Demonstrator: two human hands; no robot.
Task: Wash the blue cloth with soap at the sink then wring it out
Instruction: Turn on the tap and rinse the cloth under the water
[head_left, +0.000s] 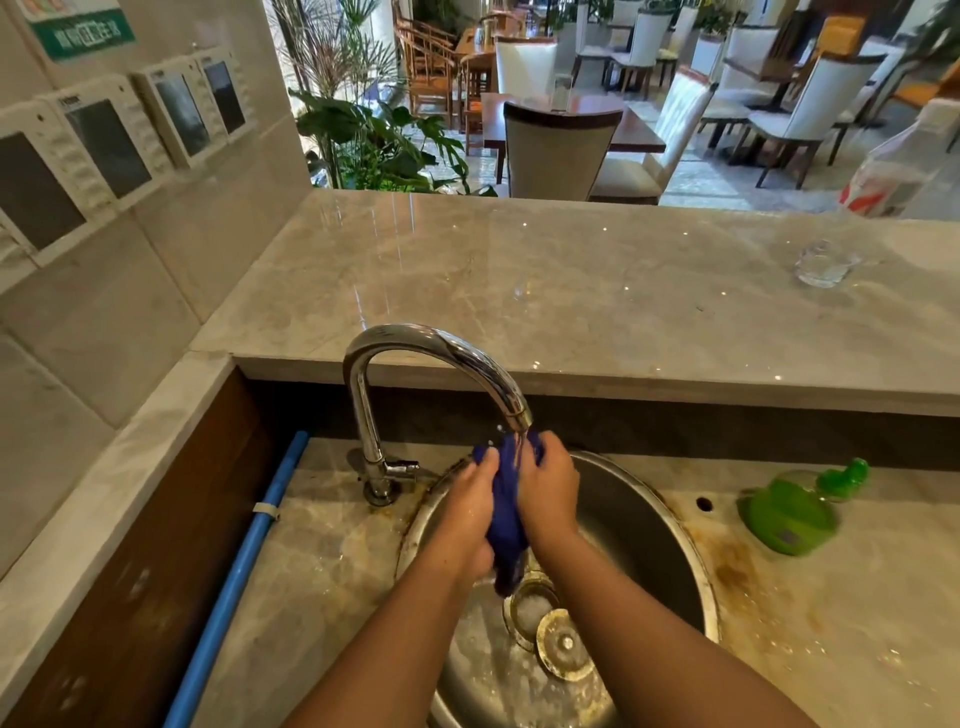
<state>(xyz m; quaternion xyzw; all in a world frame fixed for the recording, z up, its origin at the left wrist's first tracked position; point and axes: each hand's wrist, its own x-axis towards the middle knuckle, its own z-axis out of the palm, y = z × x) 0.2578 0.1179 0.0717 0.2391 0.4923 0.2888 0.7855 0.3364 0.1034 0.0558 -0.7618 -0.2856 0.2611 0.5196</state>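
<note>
Now both hands' fingers (480, 467) grip the blue cloth (506, 514) bunched between them under the faucet (441, 348)

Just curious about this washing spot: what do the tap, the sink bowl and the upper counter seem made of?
The tap looks like chromed metal: mirror-bright with sharp highlights. The sink bowl seems stainless steel, duller grey, with brownish staining round its rim. The upper counter looks like polished marble or a marble-look stone: pale grey veining, glossy reflections.

Faucet (363, 395): sink's (696, 561) 10 o'clock, cloth (506, 499) beneath spout. Soap bottle (787, 514): 3 o'clock, lying. Glass (826, 265): 1 o'clock, on raised counter (571, 260).
</note>
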